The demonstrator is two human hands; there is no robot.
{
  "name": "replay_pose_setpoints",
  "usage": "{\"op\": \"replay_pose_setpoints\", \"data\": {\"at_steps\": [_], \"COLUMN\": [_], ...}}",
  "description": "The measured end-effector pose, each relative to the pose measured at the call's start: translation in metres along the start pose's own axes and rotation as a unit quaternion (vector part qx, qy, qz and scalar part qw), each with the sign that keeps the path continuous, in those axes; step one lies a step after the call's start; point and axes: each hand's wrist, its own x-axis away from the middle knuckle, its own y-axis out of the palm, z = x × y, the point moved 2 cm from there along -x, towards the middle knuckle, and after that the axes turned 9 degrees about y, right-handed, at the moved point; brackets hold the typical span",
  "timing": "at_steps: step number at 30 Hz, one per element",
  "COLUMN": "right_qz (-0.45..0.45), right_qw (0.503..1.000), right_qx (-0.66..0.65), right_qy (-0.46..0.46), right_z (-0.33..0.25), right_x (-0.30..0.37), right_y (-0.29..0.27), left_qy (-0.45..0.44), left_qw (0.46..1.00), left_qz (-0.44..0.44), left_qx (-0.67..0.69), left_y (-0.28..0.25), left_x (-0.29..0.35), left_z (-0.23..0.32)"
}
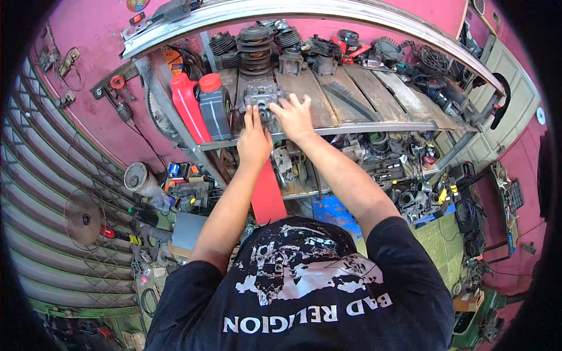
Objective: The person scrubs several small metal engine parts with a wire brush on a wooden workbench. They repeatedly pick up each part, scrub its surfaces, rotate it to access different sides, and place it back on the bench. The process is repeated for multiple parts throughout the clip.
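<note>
- Left hand and right hand, both bare, meet at a grey metal part, which lies near the front edge of a plank shelf.
- Left grip: index and middle fingers lie nearly straight along the part's lower left side; whether the thumb closes against them cannot be told.
- Right grip: fingers bent and spread, the tips at the part's right side; whether they clamp it or only rest on it cannot be told.
- The step in hand, as judged from the pose, is steadying and handling the part with both hands; good practice lets one hand brace the body while the other does the finer work.
- The part's base is best kept fully on the planks, since the metal front rail is close and a slip could tip the part outward.
- To the left, a grey bottle and a red bottle stand close by; sideways movements toward them call for restraint.
- Behind the part, a stack of finned cylinders limits rearward room; pushing in that direction is best done lightly.
- To the right, a dark toothed bar lies on the planks, apart from the right hand.
</note>
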Motion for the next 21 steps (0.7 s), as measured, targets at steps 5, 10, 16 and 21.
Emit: {"op": "replay_pose_setpoints", "data": {"at_steps": [5, 10, 16, 21], "right_qz": [-0.041, -0.106, -0.112, -0.115], "right_qw": [0.998, 0.992, 0.989, 0.985], "right_qx": [0.035, 0.042, 0.074, 0.107], "right_qy": [0.030, 0.047, 0.057, 0.065], "right_z": [0.003, 0.000, 0.004, -0.005], "right_x": [-0.024, -0.035, -0.046, -0.053], "right_y": [0.009, 0.017, 0.024, 0.027], "left_qy": [-0.024, -0.049, -0.063, -0.083], "left_qw": [0.999, 0.996, 0.993, 0.984], "left_qz": [-0.048, -0.065, -0.094, -0.145], "left_qx": [-0.009, -0.022, -0.033, -0.065], "left_y": [0.008, 0.018, 0.024, 0.034], "left_x": [-0.014, -0.024, -0.042, -0.061], "left_z": [-0.002, -0.007, -0.007, -0.020]}}
